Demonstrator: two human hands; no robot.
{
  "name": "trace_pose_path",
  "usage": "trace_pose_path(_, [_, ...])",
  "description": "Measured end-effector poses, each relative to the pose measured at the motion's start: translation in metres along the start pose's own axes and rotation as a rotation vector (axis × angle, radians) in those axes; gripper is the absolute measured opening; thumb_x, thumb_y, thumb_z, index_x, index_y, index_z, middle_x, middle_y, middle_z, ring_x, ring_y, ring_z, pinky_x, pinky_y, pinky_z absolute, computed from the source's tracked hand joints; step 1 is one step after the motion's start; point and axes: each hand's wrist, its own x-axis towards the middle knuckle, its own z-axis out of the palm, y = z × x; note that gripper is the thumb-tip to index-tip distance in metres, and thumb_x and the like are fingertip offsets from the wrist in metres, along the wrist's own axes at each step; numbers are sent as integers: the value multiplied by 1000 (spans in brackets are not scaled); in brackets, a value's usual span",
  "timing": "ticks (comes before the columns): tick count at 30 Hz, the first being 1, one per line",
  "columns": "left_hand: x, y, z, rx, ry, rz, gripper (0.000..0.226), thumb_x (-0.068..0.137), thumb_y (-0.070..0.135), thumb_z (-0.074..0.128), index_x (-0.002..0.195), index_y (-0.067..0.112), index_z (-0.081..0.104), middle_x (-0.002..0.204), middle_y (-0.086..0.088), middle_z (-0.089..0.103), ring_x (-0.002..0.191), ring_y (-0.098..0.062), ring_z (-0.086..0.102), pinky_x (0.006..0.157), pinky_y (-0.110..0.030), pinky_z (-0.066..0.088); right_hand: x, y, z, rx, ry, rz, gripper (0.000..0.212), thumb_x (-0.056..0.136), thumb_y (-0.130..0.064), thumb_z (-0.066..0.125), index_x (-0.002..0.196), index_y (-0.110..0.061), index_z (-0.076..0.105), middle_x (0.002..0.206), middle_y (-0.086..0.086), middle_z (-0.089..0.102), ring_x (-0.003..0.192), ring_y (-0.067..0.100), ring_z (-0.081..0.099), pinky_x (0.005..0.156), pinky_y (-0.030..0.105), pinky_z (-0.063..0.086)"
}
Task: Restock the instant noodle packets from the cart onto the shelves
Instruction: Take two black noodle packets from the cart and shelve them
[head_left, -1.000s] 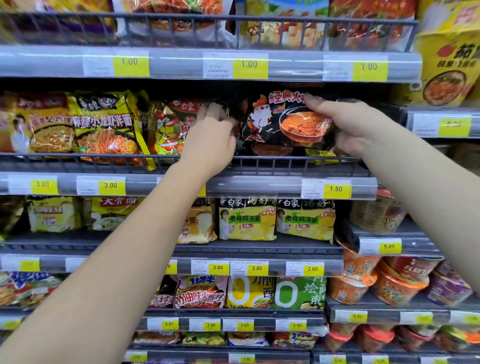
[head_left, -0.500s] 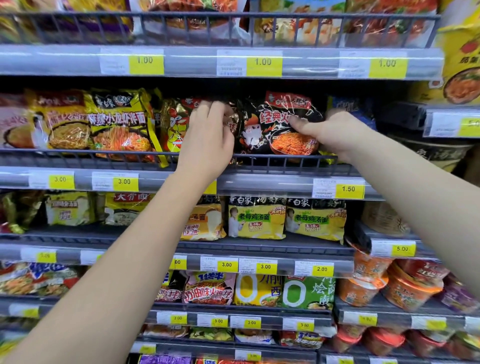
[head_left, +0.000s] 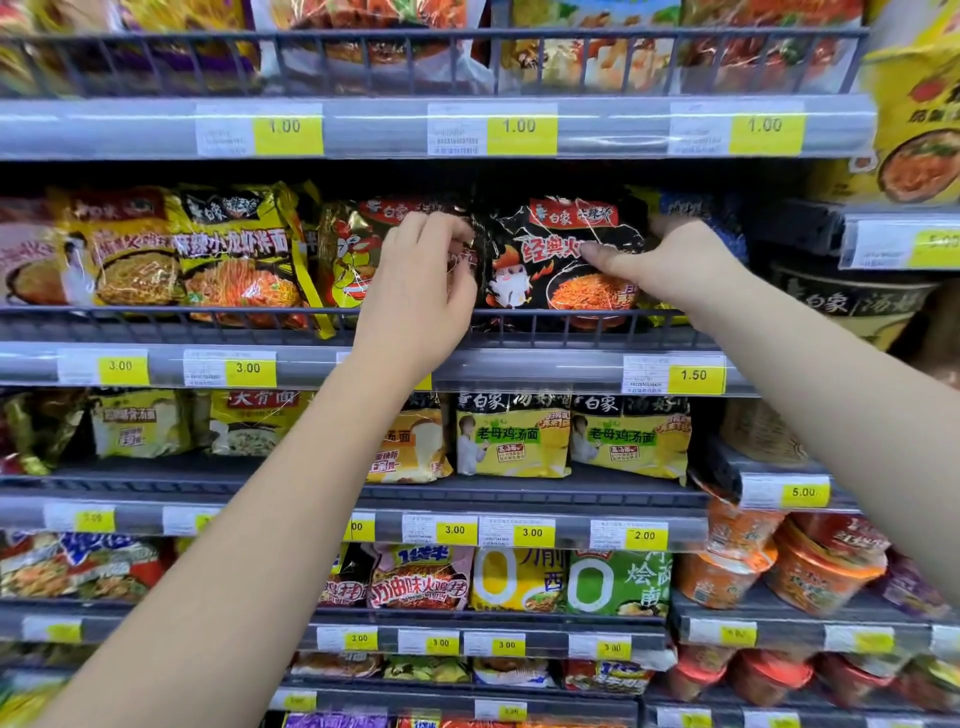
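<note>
Gripping a black noodle packet (head_left: 550, 280) from both sides, the person holds it upright on the shelf (head_left: 519, 366) whose front strip carries the 1.50 price tag (head_left: 693, 375), with the packet's lower edge tucked behind the wire front rail (head_left: 571, 318). The left hand (head_left: 415, 301) has its fingers curled and pinches the packet's upper left edge, the fingertips (head_left: 457, 234) bunched against the wrapper. The right hand (head_left: 675, 265) takes the right edge, its thumb (head_left: 597, 254) laid across the printed front just beside the red lettering, while its other fingers go behind the packet and are hidden. Both forearms reach up from the bottom corners of the view. Touching the black packet on its left, and partly covered by the left hand, stands a yellow and red packet (head_left: 348, 260); further left is a yellow packet (head_left: 239, 260) showing a picture of orange noodles. A blue packet (head_left: 696, 208), blurred, shows behind the right hand. On the shelf below, two yellow chicken soup packets (head_left: 511, 441) stand side by side, and orange cup noodle bowls (head_left: 821, 571) are stacked at the lower right
</note>
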Motion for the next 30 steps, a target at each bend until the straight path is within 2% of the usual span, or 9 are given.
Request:
trace_pose_path(3, [-1, -2, -4, -23, -1, -8, 28, 95, 14, 51, 123, 11, 57, 116, -5, 55, 109, -22, 51, 94, -39, 47, -8, -4, -8, -43, 50, -14, 102, 70, -73, 77, 144, -8, 52, 135, 9, 63, 124, 27, 59, 100, 34, 48])
trace_pose_path(7, [-3, -3, -11, -73, 13, -39, 27, 96, 18, 53, 122, 13, 57, 116, 0, 53, 110, -20, 52, 95, -39, 48, -29, -6, -17, -16, 127, -64, 78, 75, -61, 80, 133, -14, 57, 115, -3, 66, 107, 15, 64, 76, 22, 49])
trace_pose_path(9, [-5, -2, -15, -113, 15, -48, 26, 97, 21, 54, 122, 14, 57, 115, 2, 52, 108, -16, 52, 95, -31, 47, -43, -5, -18, 2, 155, -94, 74, 77, -60, 81, 131, -15, 57, 114, -4, 65, 103, 12, 65, 80, 24, 52])
trace_pose_path(12, [-11, 3, -22, -160, 18, -59, 25, 98, 23, 58, 122, 15, 58, 112, 4, 53, 104, -11, 52, 89, -11, 38, -62, -7, -14, 39, 165, -137, 58, 78, -58, 80, 119, -20, 63, 110, -5, 68, 99, 12, 68, 93, 40, 57])
trace_pose_path(16, [-22, 8, -41, -247, 22, -106, 27, 98, 26, 61, 123, 17, 58, 115, 3, 56, 104, -7, 54, 82, -12, 40, -76, -29, 3, 349, -36, -173, 38, 80, -46, 84, 109, -27, 68, 104, -5, 74, 94, 7, 71, 88, 41, 62])
trace_pose_path(21, [-46, 7, -88, -226, 52, -154, 29, 97, 29, 64, 123, 20, 57, 117, 2, 58, 105, -7, 57, 74, -13, 45, -94, -69, 31, 613, -251, -276, 34, 85, -30, 81, 116, -22, 68, 105, -6, 76, 102, 8, 72, 86, 32, 60])
trace_pose_path(24, [-66, 5, -125, -222, 86, -229, 31, 97, 30, 66, 125, 19, 58, 120, 2, 59, 107, -6, 59, 79, -16, 50, -111, -92, 49, 702, -363, -364, 39, 82, -29, 81, 117, -20, 68, 105, -6, 76, 103, 7, 71, 93, 33, 58])
trace_pose_path(27, [-90, 4, -161, -173, 137, -301, 29, 98, 30, 66, 124, 21, 58, 120, 4, 61, 106, 0, 59, 81, -10, 45, -132, -114, 70, 785, -485, -451, 40, 80, -27, 80, 118, -17, 67, 106, -3, 75, 101, 6, 70, 90, 27, 56])
trace_pose_path(30, [-121, 8, -196, -129, 189, -389, 27, 98, 33, 64, 123, 25, 57, 118, 8, 63, 102, -1, 61, 78, -18, 48, -155, -133, 94, 857, -615, -512, 33, 86, -20, 78, 117, -19, 67, 109, -2, 75, 104, 8, 71, 89, 27, 56])
